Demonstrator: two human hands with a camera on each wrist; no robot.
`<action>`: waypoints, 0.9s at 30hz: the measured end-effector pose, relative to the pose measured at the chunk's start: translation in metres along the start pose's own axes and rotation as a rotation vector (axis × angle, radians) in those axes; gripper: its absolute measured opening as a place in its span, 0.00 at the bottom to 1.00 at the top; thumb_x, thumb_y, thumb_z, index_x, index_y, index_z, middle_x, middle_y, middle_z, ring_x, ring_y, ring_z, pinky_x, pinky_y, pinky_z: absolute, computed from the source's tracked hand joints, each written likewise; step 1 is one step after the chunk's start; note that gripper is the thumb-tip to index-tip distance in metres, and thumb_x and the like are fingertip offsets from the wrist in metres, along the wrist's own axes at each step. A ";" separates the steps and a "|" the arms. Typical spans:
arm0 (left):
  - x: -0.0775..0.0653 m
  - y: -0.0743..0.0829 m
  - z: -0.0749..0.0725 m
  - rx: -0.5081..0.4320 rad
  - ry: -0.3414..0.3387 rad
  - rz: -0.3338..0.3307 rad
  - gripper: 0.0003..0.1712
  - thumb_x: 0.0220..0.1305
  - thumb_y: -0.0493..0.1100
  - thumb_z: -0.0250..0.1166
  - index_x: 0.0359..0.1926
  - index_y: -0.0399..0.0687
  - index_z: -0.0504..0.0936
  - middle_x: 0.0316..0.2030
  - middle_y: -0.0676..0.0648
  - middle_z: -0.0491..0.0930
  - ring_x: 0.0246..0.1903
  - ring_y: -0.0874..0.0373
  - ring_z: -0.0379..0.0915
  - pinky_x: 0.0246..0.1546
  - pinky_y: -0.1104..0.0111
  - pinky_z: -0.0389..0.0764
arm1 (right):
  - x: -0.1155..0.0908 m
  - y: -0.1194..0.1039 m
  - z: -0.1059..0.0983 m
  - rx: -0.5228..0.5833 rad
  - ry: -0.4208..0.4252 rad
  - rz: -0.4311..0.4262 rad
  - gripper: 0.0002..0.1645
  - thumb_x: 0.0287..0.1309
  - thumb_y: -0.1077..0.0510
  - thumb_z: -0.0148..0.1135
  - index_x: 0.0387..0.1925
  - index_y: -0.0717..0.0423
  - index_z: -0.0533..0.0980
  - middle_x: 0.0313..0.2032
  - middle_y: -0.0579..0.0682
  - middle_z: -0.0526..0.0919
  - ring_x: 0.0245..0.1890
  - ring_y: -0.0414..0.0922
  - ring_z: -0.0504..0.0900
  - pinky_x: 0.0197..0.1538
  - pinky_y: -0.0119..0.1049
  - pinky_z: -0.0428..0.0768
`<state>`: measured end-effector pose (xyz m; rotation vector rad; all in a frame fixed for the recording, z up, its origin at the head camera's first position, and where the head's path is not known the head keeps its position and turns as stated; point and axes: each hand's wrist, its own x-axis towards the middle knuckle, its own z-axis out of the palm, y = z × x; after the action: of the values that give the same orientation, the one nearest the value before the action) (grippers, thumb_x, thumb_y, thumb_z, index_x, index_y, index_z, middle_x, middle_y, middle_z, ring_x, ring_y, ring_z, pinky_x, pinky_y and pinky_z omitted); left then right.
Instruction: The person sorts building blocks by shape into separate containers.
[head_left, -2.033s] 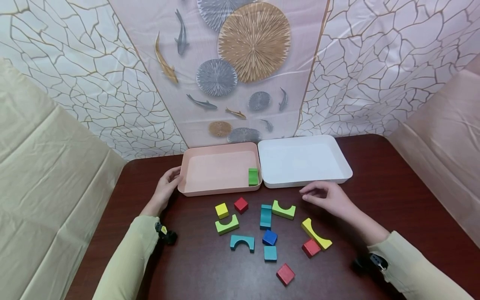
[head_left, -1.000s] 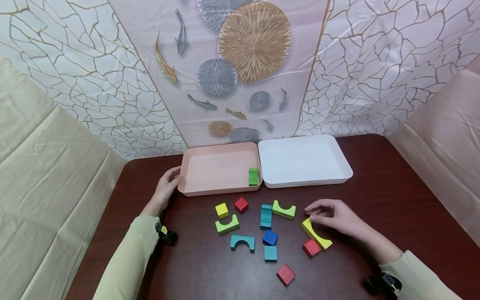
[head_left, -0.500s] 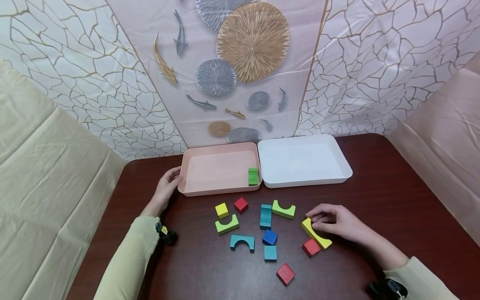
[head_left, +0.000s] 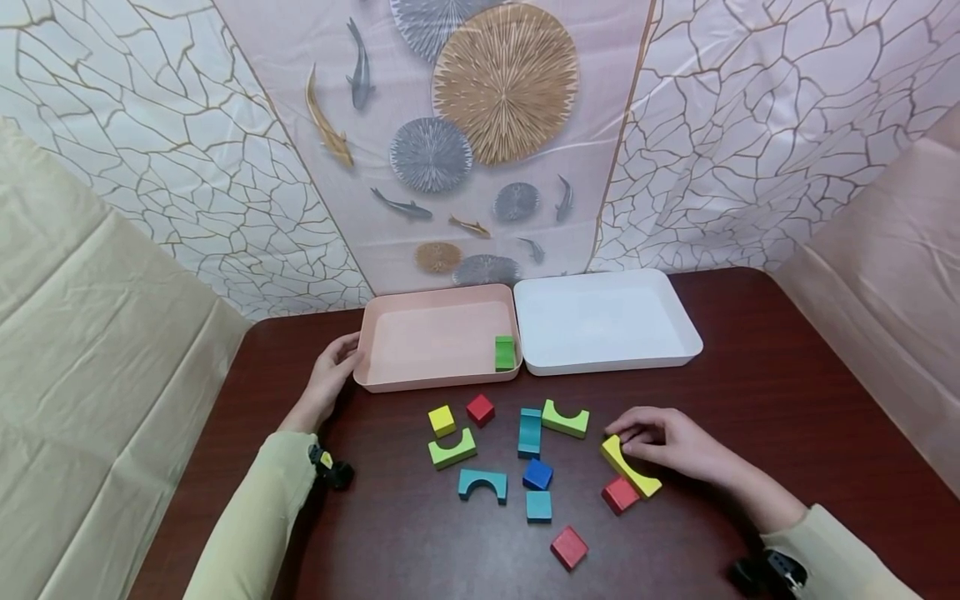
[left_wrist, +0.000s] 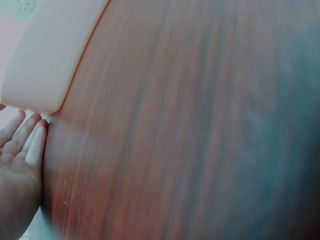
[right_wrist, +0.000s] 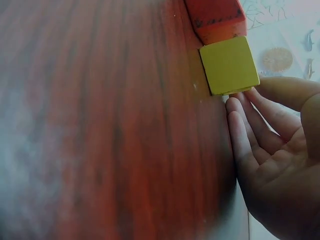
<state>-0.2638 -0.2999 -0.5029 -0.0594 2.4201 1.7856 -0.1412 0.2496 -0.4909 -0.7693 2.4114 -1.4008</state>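
My left hand (head_left: 327,379) rests against the left side of the pink tray (head_left: 435,385), its fingers straight in the left wrist view. A green arch block (head_left: 505,353) lies in that tray's near right corner. On the table, my right hand (head_left: 678,442) pinches the far end of a yellow arch block (head_left: 630,468) between thumb and fingers. In the right wrist view the block's square end (right_wrist: 230,66) hides the fingertips. A red block (head_left: 620,495) lies close beside the yellow arch.
A white tray (head_left: 607,325) stands right of the pink one. Nearer lie a yellow cube (head_left: 442,421), red blocks (head_left: 480,410) (head_left: 569,547), light green arches (head_left: 452,450) (head_left: 566,420), teal arches (head_left: 483,484) (head_left: 529,433), a blue cube (head_left: 537,474) and a teal block (head_left: 538,507).
My right hand has come from the white tray's near edge toward me, down to the yellow arch block, and its fingers have closed at that block's end. My left hand has stayed put.
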 end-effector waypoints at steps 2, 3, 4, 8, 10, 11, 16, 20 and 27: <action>0.000 0.001 0.000 0.006 0.000 0.000 0.34 0.85 0.46 0.53 0.83 0.40 0.57 0.79 0.34 0.61 0.78 0.40 0.60 0.72 0.61 0.68 | 0.001 0.000 0.000 -0.003 -0.004 0.000 0.14 0.69 0.66 0.68 0.54 0.61 0.85 0.49 0.60 0.89 0.43 0.32 0.85 0.45 0.28 0.86; 0.000 0.000 0.000 0.007 -0.001 0.002 0.34 0.85 0.46 0.53 0.83 0.40 0.57 0.79 0.34 0.61 0.78 0.40 0.60 0.74 0.58 0.67 | 0.002 0.000 0.000 -0.006 -0.005 0.000 0.14 0.69 0.66 0.68 0.54 0.60 0.85 0.49 0.59 0.89 0.43 0.32 0.85 0.45 0.28 0.86; -0.001 0.001 0.000 0.007 -0.001 0.002 0.34 0.85 0.46 0.54 0.83 0.40 0.57 0.79 0.34 0.61 0.78 0.40 0.60 0.74 0.57 0.66 | 0.002 0.000 0.000 -0.010 -0.007 0.000 0.14 0.69 0.66 0.68 0.54 0.60 0.85 0.49 0.59 0.89 0.43 0.32 0.84 0.45 0.28 0.86; -0.002 0.002 0.000 0.006 -0.001 0.003 0.34 0.85 0.46 0.54 0.83 0.40 0.57 0.80 0.34 0.61 0.78 0.40 0.60 0.71 0.62 0.68 | 0.004 0.000 0.001 -0.017 -0.015 0.001 0.14 0.69 0.65 0.69 0.54 0.59 0.85 0.48 0.58 0.89 0.43 0.32 0.84 0.44 0.28 0.86; -0.003 0.002 0.000 0.002 0.000 0.003 0.34 0.85 0.46 0.54 0.83 0.41 0.57 0.80 0.34 0.61 0.78 0.40 0.59 0.68 0.67 0.68 | 0.004 0.000 0.001 -0.016 -0.020 0.000 0.14 0.69 0.65 0.69 0.55 0.59 0.86 0.48 0.57 0.89 0.43 0.32 0.84 0.44 0.28 0.86; -0.003 0.002 0.000 0.002 0.000 0.003 0.34 0.85 0.46 0.54 0.83 0.41 0.57 0.80 0.34 0.61 0.78 0.40 0.59 0.67 0.70 0.69 | 0.005 0.000 0.002 -0.015 -0.022 0.000 0.14 0.69 0.65 0.69 0.55 0.59 0.86 0.48 0.57 0.89 0.43 0.32 0.84 0.44 0.28 0.85; -0.003 0.003 0.000 0.001 0.000 0.004 0.34 0.85 0.46 0.54 0.83 0.40 0.57 0.80 0.34 0.60 0.78 0.41 0.59 0.60 0.79 0.69 | 0.005 0.002 0.001 -0.023 -0.026 -0.005 0.14 0.69 0.65 0.68 0.54 0.58 0.86 0.48 0.57 0.89 0.42 0.31 0.82 0.43 0.28 0.85; -0.002 0.003 0.000 -0.005 -0.003 0.005 0.34 0.85 0.45 0.54 0.83 0.39 0.57 0.80 0.33 0.60 0.78 0.40 0.59 0.57 0.82 0.69 | 0.005 0.003 0.000 -0.025 -0.029 -0.020 0.13 0.70 0.65 0.68 0.53 0.57 0.87 0.49 0.57 0.89 0.42 0.32 0.81 0.41 0.28 0.83; -0.003 0.003 0.000 -0.004 0.002 -0.003 0.34 0.85 0.45 0.54 0.83 0.40 0.57 0.79 0.34 0.61 0.78 0.41 0.60 0.62 0.76 0.69 | 0.006 0.005 0.000 -0.017 -0.019 -0.042 0.11 0.68 0.66 0.69 0.50 0.56 0.88 0.47 0.56 0.90 0.44 0.34 0.83 0.44 0.27 0.83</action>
<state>-0.2613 -0.2990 -0.4995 -0.0651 2.4170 1.7902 -0.1474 0.2479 -0.4947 -0.8379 2.4095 -1.3837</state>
